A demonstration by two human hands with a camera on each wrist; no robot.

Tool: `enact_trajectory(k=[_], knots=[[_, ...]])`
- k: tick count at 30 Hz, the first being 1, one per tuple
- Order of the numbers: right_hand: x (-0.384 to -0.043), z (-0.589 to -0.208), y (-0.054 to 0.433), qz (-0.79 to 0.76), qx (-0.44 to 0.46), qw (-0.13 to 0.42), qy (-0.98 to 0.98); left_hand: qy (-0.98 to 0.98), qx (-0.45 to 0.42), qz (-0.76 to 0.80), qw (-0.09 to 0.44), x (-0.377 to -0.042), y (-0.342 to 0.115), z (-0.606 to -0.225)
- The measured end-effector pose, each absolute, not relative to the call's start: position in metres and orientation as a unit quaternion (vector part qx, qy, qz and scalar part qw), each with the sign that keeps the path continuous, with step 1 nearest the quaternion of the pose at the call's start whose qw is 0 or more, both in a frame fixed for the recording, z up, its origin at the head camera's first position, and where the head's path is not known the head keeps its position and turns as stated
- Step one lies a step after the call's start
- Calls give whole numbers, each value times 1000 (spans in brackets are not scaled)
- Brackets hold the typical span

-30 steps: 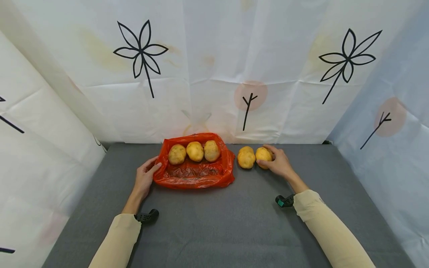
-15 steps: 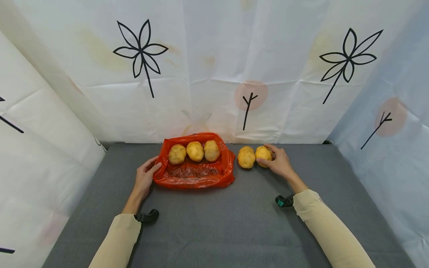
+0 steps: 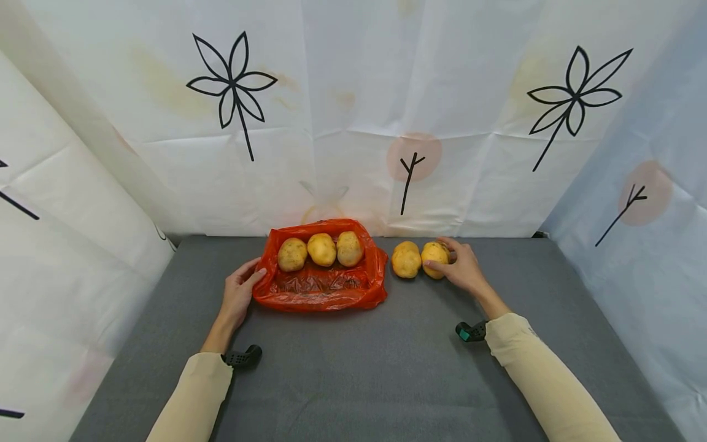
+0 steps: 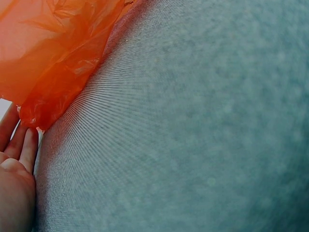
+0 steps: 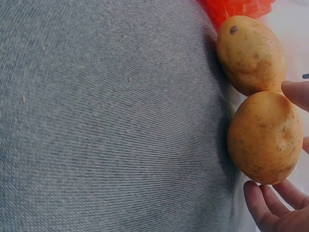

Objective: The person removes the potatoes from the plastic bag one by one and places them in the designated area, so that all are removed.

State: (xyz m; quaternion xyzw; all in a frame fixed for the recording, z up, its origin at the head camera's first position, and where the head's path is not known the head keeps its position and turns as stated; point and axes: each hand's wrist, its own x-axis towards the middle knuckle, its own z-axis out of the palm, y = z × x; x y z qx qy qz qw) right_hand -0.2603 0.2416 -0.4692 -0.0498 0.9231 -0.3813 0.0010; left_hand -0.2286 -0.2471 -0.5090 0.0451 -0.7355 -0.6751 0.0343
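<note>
An open red plastic bag (image 3: 320, 299) lies near the table's back edge. Three potatoes sit in a row along its far side: a left one (image 3: 292, 255), a middle one (image 3: 321, 250) and a right one (image 3: 350, 248). My left hand (image 3: 239, 293) holds the bag's left edge; the left wrist view shows its fingers against the crumpled plastic. To the right of the bag, another potato (image 3: 405, 259) rests on the cloth. Against it stands a further potato (image 5: 265, 140), which my right hand (image 3: 459, 267) grips between thumb and fingers.
Dark grey cloth (image 3: 353, 368) covers the table. A white curtain (image 3: 353, 110) with printed plants rises directly behind the potatoes and bag, and more curtain hangs at both sides. Each wrist wears a black band, such as the right band (image 3: 471, 331).
My right hand and the potato in its grip have shifted very slightly. The left hand, the bag and the other potatoes stay where they were.
</note>
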Motion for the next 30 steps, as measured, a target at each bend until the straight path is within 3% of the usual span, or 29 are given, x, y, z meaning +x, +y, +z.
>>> enact_trajectory(k=[30], knots=[[-258, -423, 217, -359, -108, -41, 926, -737, 38, -674, 39, -231, -251, -516]])
